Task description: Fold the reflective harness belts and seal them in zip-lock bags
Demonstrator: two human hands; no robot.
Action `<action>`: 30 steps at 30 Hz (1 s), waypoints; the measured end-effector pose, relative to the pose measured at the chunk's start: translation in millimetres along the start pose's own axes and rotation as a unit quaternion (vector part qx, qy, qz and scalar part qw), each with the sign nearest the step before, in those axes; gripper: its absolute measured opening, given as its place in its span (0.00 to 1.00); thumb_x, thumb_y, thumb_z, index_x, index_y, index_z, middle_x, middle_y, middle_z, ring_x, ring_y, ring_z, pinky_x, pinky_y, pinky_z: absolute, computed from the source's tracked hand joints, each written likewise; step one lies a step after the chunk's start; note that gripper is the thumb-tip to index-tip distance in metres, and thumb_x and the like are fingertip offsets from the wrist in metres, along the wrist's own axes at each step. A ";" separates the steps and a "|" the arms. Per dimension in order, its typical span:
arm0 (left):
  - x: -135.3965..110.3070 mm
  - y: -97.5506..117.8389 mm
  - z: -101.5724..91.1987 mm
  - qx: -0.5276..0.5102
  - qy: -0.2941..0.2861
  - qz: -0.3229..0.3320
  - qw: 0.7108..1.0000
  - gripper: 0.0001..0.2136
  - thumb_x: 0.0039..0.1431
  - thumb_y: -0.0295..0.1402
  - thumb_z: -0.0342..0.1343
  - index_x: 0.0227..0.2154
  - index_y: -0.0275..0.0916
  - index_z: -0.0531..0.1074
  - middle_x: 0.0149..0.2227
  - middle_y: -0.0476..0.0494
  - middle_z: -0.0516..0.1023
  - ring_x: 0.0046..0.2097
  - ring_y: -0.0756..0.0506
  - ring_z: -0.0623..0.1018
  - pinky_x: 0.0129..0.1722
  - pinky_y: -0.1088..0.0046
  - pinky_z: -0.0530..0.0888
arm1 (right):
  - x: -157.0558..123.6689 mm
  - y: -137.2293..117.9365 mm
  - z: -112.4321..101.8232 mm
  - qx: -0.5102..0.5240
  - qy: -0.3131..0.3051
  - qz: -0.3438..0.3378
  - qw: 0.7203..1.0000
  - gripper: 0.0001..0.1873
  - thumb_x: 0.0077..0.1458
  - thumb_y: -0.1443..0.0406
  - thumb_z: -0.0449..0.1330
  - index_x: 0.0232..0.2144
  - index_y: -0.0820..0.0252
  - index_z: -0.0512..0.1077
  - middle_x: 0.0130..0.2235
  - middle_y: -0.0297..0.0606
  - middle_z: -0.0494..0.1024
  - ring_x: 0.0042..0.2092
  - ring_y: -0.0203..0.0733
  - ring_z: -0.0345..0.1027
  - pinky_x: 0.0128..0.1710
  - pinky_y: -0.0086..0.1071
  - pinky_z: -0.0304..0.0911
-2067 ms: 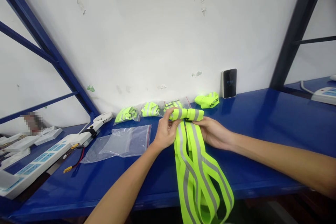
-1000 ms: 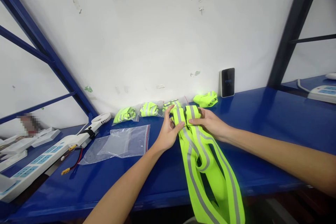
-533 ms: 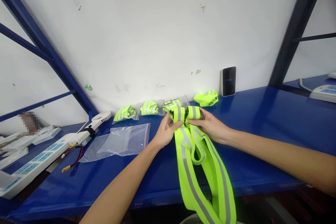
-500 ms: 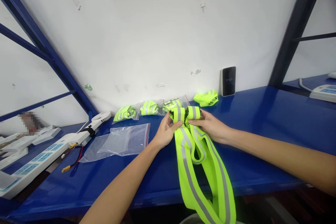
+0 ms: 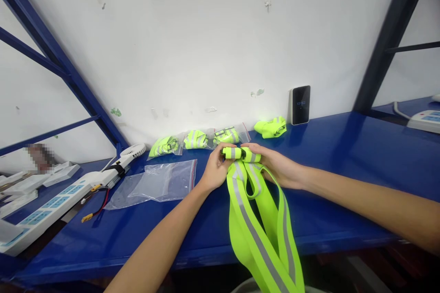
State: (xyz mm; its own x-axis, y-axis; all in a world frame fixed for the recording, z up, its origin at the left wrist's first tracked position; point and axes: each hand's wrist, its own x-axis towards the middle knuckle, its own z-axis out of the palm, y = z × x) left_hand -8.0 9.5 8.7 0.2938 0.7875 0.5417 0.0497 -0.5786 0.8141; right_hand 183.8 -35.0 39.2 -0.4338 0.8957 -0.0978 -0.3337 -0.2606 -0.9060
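My left hand (image 5: pixel 217 168) and my right hand (image 5: pixel 275 165) are closed on the two sides of a neon-yellow reflective strap (image 5: pixel 259 238) with grey stripes. Its upper end is rolled into a small bundle between my fingers, with a bit of black showing in the middle. Long loops of the strap hang down over the table's front edge toward me. Behind my hands, against the wall, lie clear bags with folded yellow straps, among them one bag (image 5: pixel 227 135) just beyond my left fingers. An unbagged folded yellow strap (image 5: pixel 271 127) rests to their right.
Empty clear zip bags (image 5: pixel 165 182) lie flat on the blue table (image 5: pixel 343 210) left of my arm. Farther left are a white power strip (image 5: pixel 58 203), a small white fan (image 5: pixel 134 150) and a red-black cable (image 5: pixel 103 201). A black-screened device (image 5: pixel 300 105) leans on the wall.
The top of the strap has turned over into a tighter roll between my hands. My right fingers have moved up over it, and the hanging loops have shifted slightly.
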 end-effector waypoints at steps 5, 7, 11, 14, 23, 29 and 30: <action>-0.5 5.1 -2.0 0.015 -0.002 -0.005 1.000 0.12 0.49 0.24 0.54 0.38 0.39 0.72 0.42 0.44 0.75 0.44 0.44 0.73 0.44 0.71 0.68 | 2.5 4.7 0.6 0.027 0.010 -0.011 1.000 0.18 0.56 0.64 0.60 0.50 0.51 0.69 0.38 0.33 0.78 0.37 0.41 0.73 0.35 0.31 0.68; -2.7 8.3 -4.3 0.008 -0.018 -0.005 1.000 0.14 0.48 0.24 0.53 0.39 0.39 0.72 0.44 0.44 0.75 0.47 0.42 0.73 0.48 0.69 0.67 | 2.7 5.2 0.3 0.031 0.020 -0.018 0.999 0.20 0.56 0.65 0.61 0.52 0.53 0.68 0.40 0.35 0.79 0.38 0.42 0.74 0.37 0.33 0.69; -7.2 12.7 -6.8 -0.019 -0.046 -0.001 0.999 0.14 0.54 0.31 0.54 0.44 0.39 0.72 0.52 0.41 0.73 0.55 0.38 0.70 0.56 0.64 0.64 | 2.5 3.3 -0.3 0.026 0.044 -0.039 0.998 0.25 0.55 0.66 0.62 0.56 0.54 0.67 0.43 0.40 0.80 0.40 0.44 0.76 0.38 0.34 0.70; -6.4 10.3 -3.7 -0.051 -0.028 -0.037 0.998 0.12 0.58 0.37 0.56 0.43 0.38 0.73 0.57 0.39 0.70 0.58 0.37 0.69 0.57 0.63 0.64 | 3.0 2.4 -1.3 0.014 0.055 -0.049 0.997 0.33 0.52 0.68 0.64 0.60 0.51 0.63 0.41 0.38 0.81 0.38 0.44 0.76 0.37 0.35 0.71; 1.9 10.3 1.6 -0.176 0.041 -0.129 0.975 0.47 0.44 0.30 0.69 0.66 0.50 0.51 0.65 0.39 0.61 0.64 0.36 0.64 0.57 0.61 0.68 | 12.4 6.9 -14.4 -0.061 0.021 -0.068 0.996 0.30 0.44 0.70 0.70 0.51 0.59 0.71 0.43 0.43 0.82 0.37 0.46 0.78 0.39 0.38 0.74; 0.1 20.9 -14.3 -0.183 -0.084 -0.188 0.961 0.41 0.39 0.29 0.72 0.59 0.40 0.61 0.50 0.38 0.76 0.51 0.39 0.77 0.52 0.62 0.73 | 7.0 3.8 -16.6 -0.209 -0.014 -0.151 0.966 0.27 0.48 0.62 0.69 0.52 0.55 0.72 0.52 0.40 0.78 0.48 0.52 0.75 0.47 0.43 0.72; -0.1 22.6 -16.5 -0.162 -0.093 -0.185 0.965 0.39 0.39 0.30 0.72 0.56 0.39 0.63 0.50 0.38 0.76 0.51 0.39 0.77 0.51 0.63 0.73 | 6.5 2.7 -17.6 -0.240 -0.023 -0.167 0.956 0.28 0.48 0.61 0.69 0.53 0.55 0.72 0.53 0.40 0.77 0.50 0.53 0.74 0.48 0.44 0.71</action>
State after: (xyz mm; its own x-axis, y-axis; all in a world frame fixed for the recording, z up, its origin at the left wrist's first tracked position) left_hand -22.6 -0.1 30.5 0.4806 0.8586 0.1783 -0.1083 -0.1436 0.9837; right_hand 194.8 -23.6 28.9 -0.4101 0.8806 0.2375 -0.0429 0.2414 -0.9695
